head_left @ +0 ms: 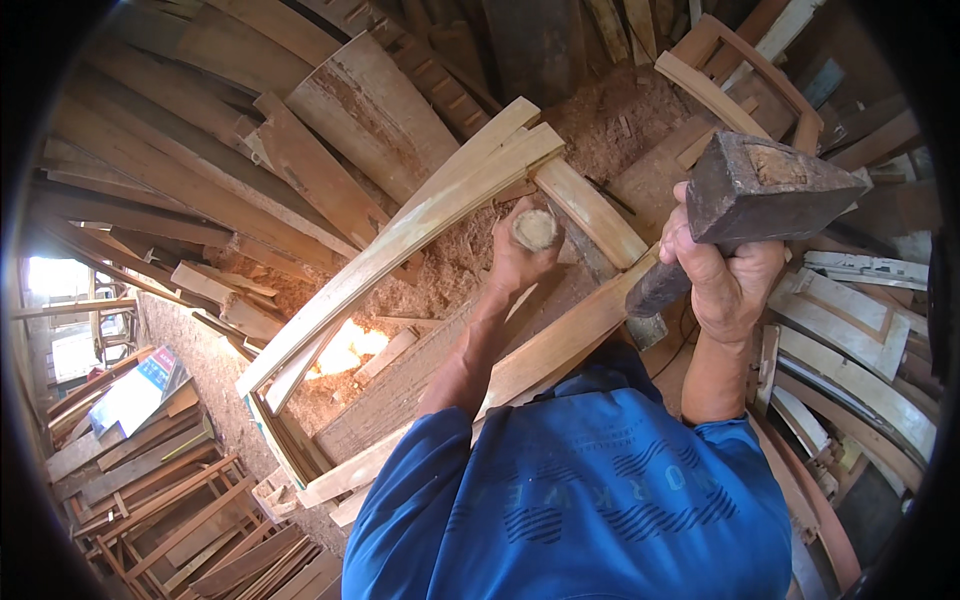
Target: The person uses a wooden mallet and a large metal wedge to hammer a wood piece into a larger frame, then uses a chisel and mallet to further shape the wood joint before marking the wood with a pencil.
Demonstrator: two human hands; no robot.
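The person's left hand is wrapped around an upright round handle with a pale, worn end, seen within a pale four-sided wooden frame. The right hand, right of it, grips a dark, blocky-headed hammer. Long brown wooden planks lie beyond the left hand.

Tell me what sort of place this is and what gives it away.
Probably a woodworking shop: planks are piled around, sawdust or shavings litter the floor, and the right hand grips a hammer near a wooden frame.
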